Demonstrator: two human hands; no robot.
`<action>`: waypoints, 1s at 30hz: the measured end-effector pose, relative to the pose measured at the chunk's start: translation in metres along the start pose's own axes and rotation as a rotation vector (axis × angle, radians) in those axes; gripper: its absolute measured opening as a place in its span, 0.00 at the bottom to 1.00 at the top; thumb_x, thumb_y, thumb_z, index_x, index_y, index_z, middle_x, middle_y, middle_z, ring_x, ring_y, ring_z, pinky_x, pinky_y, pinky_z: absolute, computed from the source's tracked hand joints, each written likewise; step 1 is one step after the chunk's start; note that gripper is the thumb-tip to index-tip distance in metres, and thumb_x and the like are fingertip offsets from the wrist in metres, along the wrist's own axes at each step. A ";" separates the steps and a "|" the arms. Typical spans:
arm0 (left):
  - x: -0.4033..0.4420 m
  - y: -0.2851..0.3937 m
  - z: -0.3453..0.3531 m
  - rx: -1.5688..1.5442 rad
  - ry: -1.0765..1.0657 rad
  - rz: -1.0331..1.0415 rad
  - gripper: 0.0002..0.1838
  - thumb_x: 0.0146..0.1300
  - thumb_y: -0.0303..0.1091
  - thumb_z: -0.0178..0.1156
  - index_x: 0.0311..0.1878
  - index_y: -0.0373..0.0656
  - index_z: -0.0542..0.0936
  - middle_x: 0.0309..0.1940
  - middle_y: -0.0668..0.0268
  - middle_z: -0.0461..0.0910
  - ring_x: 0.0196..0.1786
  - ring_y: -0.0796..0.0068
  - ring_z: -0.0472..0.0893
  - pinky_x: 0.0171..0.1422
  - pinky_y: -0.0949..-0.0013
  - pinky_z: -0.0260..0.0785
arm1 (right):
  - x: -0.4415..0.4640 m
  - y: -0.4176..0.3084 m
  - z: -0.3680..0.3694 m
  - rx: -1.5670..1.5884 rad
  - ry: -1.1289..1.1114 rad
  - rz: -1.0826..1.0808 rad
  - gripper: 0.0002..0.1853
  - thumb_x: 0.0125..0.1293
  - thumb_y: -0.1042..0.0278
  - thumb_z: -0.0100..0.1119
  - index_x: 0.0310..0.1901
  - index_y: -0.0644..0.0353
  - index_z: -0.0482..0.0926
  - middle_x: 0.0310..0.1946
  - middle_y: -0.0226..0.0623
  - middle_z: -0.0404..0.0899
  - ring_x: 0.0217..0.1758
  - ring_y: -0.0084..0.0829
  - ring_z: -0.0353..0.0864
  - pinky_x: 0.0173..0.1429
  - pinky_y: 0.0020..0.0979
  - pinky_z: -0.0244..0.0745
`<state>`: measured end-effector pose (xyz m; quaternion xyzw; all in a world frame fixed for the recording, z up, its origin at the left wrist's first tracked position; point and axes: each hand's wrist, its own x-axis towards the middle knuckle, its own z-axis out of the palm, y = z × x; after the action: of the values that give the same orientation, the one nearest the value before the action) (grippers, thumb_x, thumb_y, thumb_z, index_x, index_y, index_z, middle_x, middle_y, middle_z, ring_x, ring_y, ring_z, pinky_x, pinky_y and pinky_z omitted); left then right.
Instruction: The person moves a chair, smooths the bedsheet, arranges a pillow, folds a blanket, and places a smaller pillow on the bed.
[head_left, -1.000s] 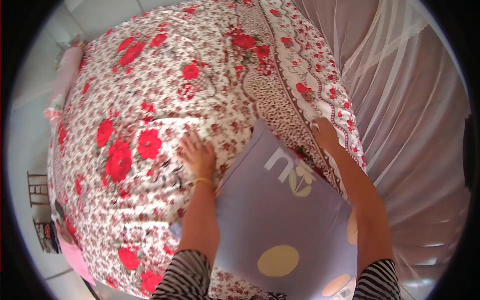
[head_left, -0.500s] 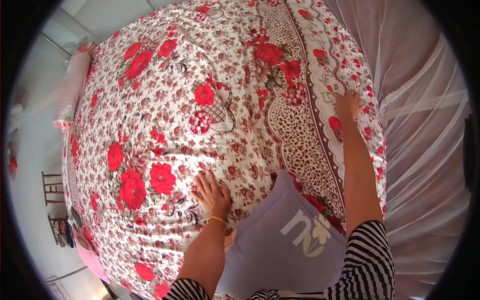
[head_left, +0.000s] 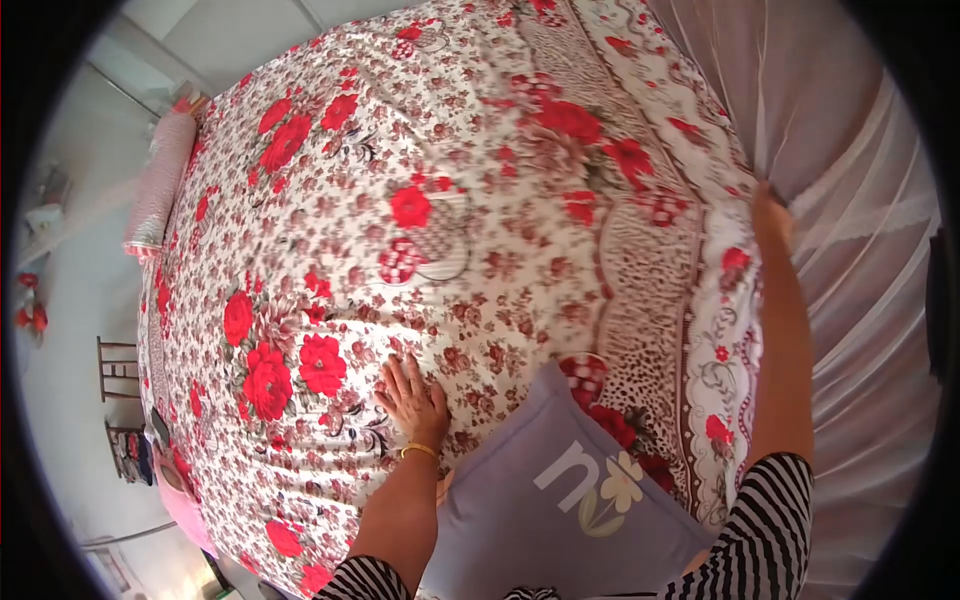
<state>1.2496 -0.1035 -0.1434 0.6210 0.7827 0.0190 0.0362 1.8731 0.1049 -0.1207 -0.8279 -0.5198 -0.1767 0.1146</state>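
Observation:
A white bed sheet (head_left: 480, 330) with red flowers and a leopard-print band covers the bed. My left hand (head_left: 415, 405), with a yellow bracelet at the wrist, lies flat on it, fingers spread. At the right side of the bed, my right hand (head_left: 773, 215) is closed on the sheet's edge, which is drawn out towards the net; its fingers are mostly hidden. Between my forearms a grey-purple pillow (head_left: 500, 510) with a flower and a letter printed on it rests on the sheet.
A sheer net curtain (head_left: 860, 330) hangs along the right side, against my right hand. A rolled pink mat or bolster (head_left: 163, 180) stands at the far left edge. Wooden chairs (head_left: 118, 370) and a pink item (head_left: 180, 505) are beside the bed at left.
My right hand has moved right, to the net, pulling the sheet's edge with it; the leopard band has shifted and stretched rightward. My left hand stays flat on nearly the same spot.

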 end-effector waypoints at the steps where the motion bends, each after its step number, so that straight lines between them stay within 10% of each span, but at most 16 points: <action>1: 0.001 0.000 0.000 0.006 -0.005 0.004 0.33 0.57 0.42 0.43 0.67 0.48 0.52 0.69 0.58 0.43 0.71 0.59 0.41 0.68 0.46 0.27 | -0.005 0.007 -0.027 -0.209 0.080 -0.285 0.06 0.63 0.67 0.40 0.34 0.55 0.68 0.19 0.43 0.76 0.24 0.44 0.79 0.27 0.39 0.76; 13: 0.000 -0.002 0.002 -0.038 -0.006 0.002 0.34 0.56 0.47 0.44 0.67 0.52 0.54 0.68 0.58 0.45 0.70 0.57 0.43 0.68 0.43 0.28 | -0.009 -0.005 0.059 -0.440 0.044 -0.182 0.04 0.58 0.66 0.48 0.32 0.53 0.70 0.20 0.29 0.76 0.21 0.32 0.79 0.21 0.35 0.75; 15: 0.000 -0.004 0.000 -0.051 -0.013 0.007 0.33 0.56 0.48 0.44 0.67 0.52 0.54 0.68 0.57 0.45 0.70 0.57 0.43 0.68 0.43 0.27 | 0.005 -0.042 0.025 -0.709 -0.539 0.059 0.09 0.57 0.67 0.50 0.38 0.56 0.76 0.26 0.34 0.77 0.29 0.34 0.79 0.24 0.39 0.75; 18: -0.001 -0.004 0.002 -0.076 -0.019 -0.006 0.33 0.57 0.48 0.43 0.66 0.52 0.54 0.68 0.57 0.46 0.70 0.57 0.43 0.67 0.42 0.27 | 0.008 -0.152 -0.035 -0.890 -0.293 -0.197 0.11 0.56 0.68 0.51 0.38 0.61 0.77 0.39 0.40 0.73 0.44 0.35 0.73 0.43 0.41 0.70; 20: -0.001 -0.004 0.001 -0.076 -0.030 -0.005 0.33 0.57 0.48 0.43 0.67 0.52 0.54 0.68 0.57 0.45 0.71 0.57 0.42 0.67 0.42 0.27 | 0.000 -0.231 -0.031 0.296 0.067 -0.367 0.09 0.58 0.67 0.47 0.37 0.62 0.73 0.37 0.38 0.70 0.43 0.34 0.72 0.43 0.33 0.68; 23: 0.000 -0.005 0.003 -0.075 -0.032 -0.005 0.33 0.56 0.48 0.43 0.67 0.52 0.54 0.68 0.57 0.45 0.71 0.57 0.42 0.67 0.42 0.26 | -0.056 -0.406 -0.006 0.439 0.199 -0.847 0.19 0.51 0.68 0.58 0.44 0.62 0.67 0.41 0.43 0.73 0.45 0.33 0.72 0.45 0.29 0.70; 26: 0.000 -0.006 0.005 -0.062 -0.047 -0.001 0.33 0.56 0.47 0.44 0.67 0.51 0.54 0.68 0.57 0.45 0.71 0.56 0.42 0.67 0.42 0.26 | -0.141 -0.533 -0.100 1.351 -1.145 -0.336 0.19 0.54 0.68 0.56 0.50 0.55 0.70 0.46 0.43 0.71 0.48 0.36 0.70 0.51 0.39 0.68; 28: 0.000 -0.008 0.008 -0.070 -0.037 -0.002 0.34 0.55 0.47 0.44 0.66 0.50 0.54 0.68 0.56 0.46 0.70 0.56 0.43 0.67 0.41 0.26 | -0.199 -0.594 -0.053 1.010 0.270 -1.125 0.17 0.52 0.63 0.58 0.45 0.56 0.73 0.45 0.39 0.71 0.47 0.33 0.70 0.49 0.37 0.69; 30: 0.000 -0.010 0.008 -0.049 -0.049 0.002 0.34 0.55 0.46 0.45 0.66 0.50 0.55 0.68 0.55 0.46 0.70 0.55 0.43 0.67 0.42 0.26 | -0.177 -0.588 -0.046 0.818 -0.017 -1.207 0.17 0.52 0.61 0.58 0.43 0.56 0.74 0.44 0.38 0.71 0.47 0.32 0.70 0.48 0.37 0.69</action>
<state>1.2404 -0.1054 -0.1516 0.6210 0.7803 0.0228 0.0704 1.2648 0.1975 -0.1486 -0.2893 -0.9113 0.0058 0.2931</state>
